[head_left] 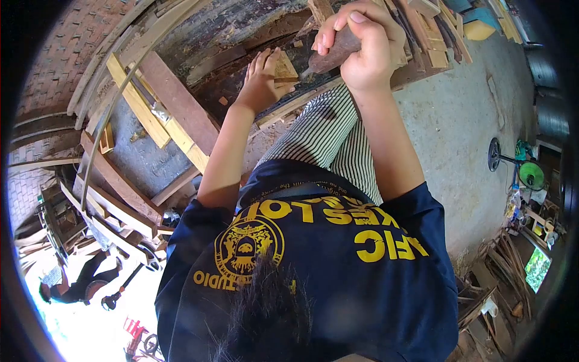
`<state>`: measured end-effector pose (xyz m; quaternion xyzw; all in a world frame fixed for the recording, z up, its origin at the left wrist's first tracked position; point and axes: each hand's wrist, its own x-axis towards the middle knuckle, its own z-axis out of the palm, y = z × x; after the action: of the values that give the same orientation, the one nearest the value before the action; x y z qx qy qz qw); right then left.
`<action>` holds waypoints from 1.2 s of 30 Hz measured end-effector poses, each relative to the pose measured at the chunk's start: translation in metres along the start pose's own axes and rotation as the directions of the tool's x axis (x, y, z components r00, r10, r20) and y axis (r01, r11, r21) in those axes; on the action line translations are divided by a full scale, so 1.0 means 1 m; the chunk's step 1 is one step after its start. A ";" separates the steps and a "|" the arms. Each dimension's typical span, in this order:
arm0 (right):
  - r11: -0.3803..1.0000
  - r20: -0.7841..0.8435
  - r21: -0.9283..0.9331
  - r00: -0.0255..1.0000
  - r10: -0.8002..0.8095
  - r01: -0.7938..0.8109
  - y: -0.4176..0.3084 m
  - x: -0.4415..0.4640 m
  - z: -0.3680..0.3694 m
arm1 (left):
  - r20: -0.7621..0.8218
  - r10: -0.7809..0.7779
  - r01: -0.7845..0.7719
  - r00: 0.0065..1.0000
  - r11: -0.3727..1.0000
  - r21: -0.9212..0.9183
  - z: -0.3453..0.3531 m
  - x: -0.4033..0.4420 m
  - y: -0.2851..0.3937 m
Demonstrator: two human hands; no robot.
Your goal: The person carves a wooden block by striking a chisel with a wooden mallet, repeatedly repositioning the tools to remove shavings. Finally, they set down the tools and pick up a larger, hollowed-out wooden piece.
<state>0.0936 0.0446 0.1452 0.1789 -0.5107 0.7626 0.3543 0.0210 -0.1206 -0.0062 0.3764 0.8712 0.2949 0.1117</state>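
Observation:
My right hand (373, 51) is closed around a thick, dark brown wooden-handled tool (335, 53). The tool slants down to the left, and a small greyish tip shows at its lower end near the block; its exact kind is unclear. My left hand (260, 81) lies against the left side of a small light-coloured wooden block (286, 67), thumb along its near edge and fingers stretched over its side. The block rests on a dark, worn work surface (211, 90) in front of my striped trousers (319, 127).
Planks (181, 99) and yellowish strips (136, 99) lie at the left. More boards (431, 36) are stacked at the upper right. A fan (494, 154) and a green round object (531, 175) stand at the far right. Another person (84, 283) is at the lower left.

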 end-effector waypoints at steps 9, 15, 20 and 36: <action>0.983 -0.036 -0.177 0.998 0.045 -0.051 0.009 -0.005 0.006 | -0.390 0.350 -0.520 0.852 0.471 -0.713 -0.078 0.000 0.090; 0.847 -0.044 -0.490 0.976 0.212 -0.206 -0.004 -0.001 0.010 | -0.230 0.511 -0.494 0.828 0.472 -0.731 -0.136 -0.005 0.146; 0.749 0.123 -0.653 0.959 0.257 -0.117 -0.007 -0.002 0.006 | 0.069 0.763 -0.536 0.642 0.512 -0.672 -0.149 0.020 0.118; -0.203 -0.470 -0.882 0.761 0.448 -0.425 0.029 -0.108 -0.104 | -0.326 0.233 -0.401 0.916 0.543 -0.738 -0.083 0.019 0.103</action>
<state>0.1560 0.0933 0.0146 -0.3033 -0.9166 0.2478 0.0802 0.0336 -0.0869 0.1225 0.4093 0.5727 0.6987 0.1276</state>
